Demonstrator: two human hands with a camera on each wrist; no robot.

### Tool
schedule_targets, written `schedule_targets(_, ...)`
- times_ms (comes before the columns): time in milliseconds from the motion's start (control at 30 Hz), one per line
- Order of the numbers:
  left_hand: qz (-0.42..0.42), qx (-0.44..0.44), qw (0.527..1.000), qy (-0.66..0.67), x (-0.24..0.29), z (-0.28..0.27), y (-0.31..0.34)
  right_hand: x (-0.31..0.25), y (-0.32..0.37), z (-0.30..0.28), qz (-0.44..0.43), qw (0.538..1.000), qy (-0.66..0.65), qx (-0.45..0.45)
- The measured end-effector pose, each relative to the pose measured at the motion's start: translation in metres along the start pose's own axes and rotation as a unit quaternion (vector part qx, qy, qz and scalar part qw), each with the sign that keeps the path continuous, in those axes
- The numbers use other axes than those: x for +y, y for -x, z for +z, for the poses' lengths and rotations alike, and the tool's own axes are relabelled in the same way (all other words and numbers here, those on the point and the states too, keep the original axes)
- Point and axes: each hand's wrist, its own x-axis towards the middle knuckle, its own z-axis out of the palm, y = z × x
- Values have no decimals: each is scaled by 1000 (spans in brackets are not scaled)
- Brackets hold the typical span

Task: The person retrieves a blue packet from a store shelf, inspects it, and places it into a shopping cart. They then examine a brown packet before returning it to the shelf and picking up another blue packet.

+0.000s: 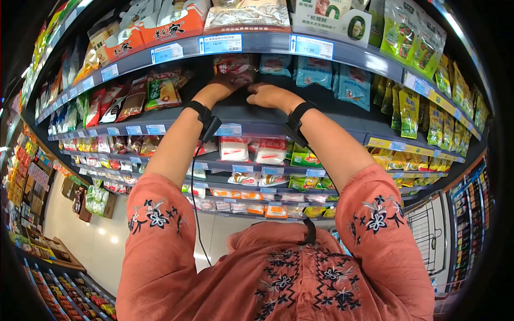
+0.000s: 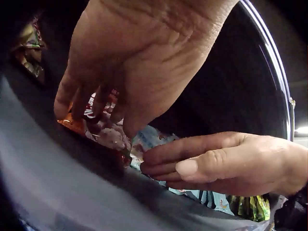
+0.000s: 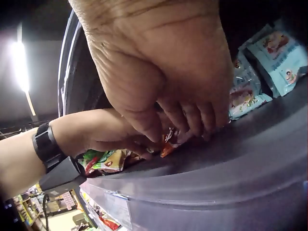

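Observation:
On the dark upper shelf, far back in the head view, lies a red food packet [image 1: 235, 65] with a clear window on its front. My left hand [image 1: 220, 88] grips it from above, the fingers on one side and the thumb on the other in the left wrist view, covering much of the red packet [image 2: 108, 132]. Close at its right side is my right hand [image 1: 272, 97]. The fingers of that right hand [image 2: 226, 163] are fairly straight, tips right by the packet's edge. In the right wrist view the right hand [image 3: 163, 67] hides most of the packet.
Light-blue packets [image 1: 313, 71] stand in rows to the right, and red and green packets [image 1: 163, 90] to the left. Above runs a shelf edge with price tags [image 1: 220, 44]. Lower shelves hold white bags [image 1: 234, 150]. A wire cart [image 1: 428, 230] stands at the right.

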Motion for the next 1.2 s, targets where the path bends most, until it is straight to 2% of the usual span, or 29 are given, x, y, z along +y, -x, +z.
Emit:
schedule_targets(33, 14, -18, 1000, 18, 6, -1, 1, 3, 0, 1, -6, 1000, -5, 5)
schedule_targets(167, 71, -50, 987, -138, 26, -4, 3, 11, 14, 2, -34, 998, -33, 46)
schedule_targets(233, 107, -86, 975, -173, 7, 7, -15, 12, 29, -3, -38, 998, -33, 49)
schedule_targets(367, 185, -49, 963, -192, -34, 30, -39, 16, 61, -5, -56, 992, -33, 111)
schedule_targets(467, 226, -43, 965, -129, -35, 31, -47, 27, 84, -6, -100, 983, -62, 140)
schedule_targets(533, 89, 3, 996, 19, 10, 20, -12, 35, 109, -2, -140, 969, -98, 178)
schedule_targets(567, 18, 23, 995, 94, 40, 18, 16, 40, 124, 2, -159, 961, -117, 196)
schedule_targets(600, 96, 108, 977, 155, 66, 22, 38, 41, 144, 4, -152, 959, -152, 184)
schedule_targets(700, 202, 148, 939, 236, 130, 44, 107, 44, 212, 5, -119, 950, -252, 144)
schedule_targets(767, 95, 12, 925, 367, 173, 61, 159, 52, 258, 6, -82, 939, -316, 108)
schedule_targets(800, 105, -26, 921, 374, 182, 76, 174, 57, 280, 6, -65, 931, -347, 89)
schedule_targets(833, 44, -102, 885, 452, 187, 100, 186, 66, 300, 11, -38, 921, -375, 101)
schedule_targets(900, 14, -212, 840, 499, 190, 141, 202, 86, 337, 20, 16, 895, -429, 122)
schedule_targets(1000, -27, -332, 817, 470, 205, 167, 224, 120, 387, 44, 127, 859, -466, 171)
schedule_targets(1100, -12, -400, 807, 435, 225, 169, 236, 141, 438, 77, 215, 816, -499, 199)
schedule_targets(1200, -10, -423, 825, 374, 234, 190, 246, 156, 487, 120, 267, 756, -560, 210)
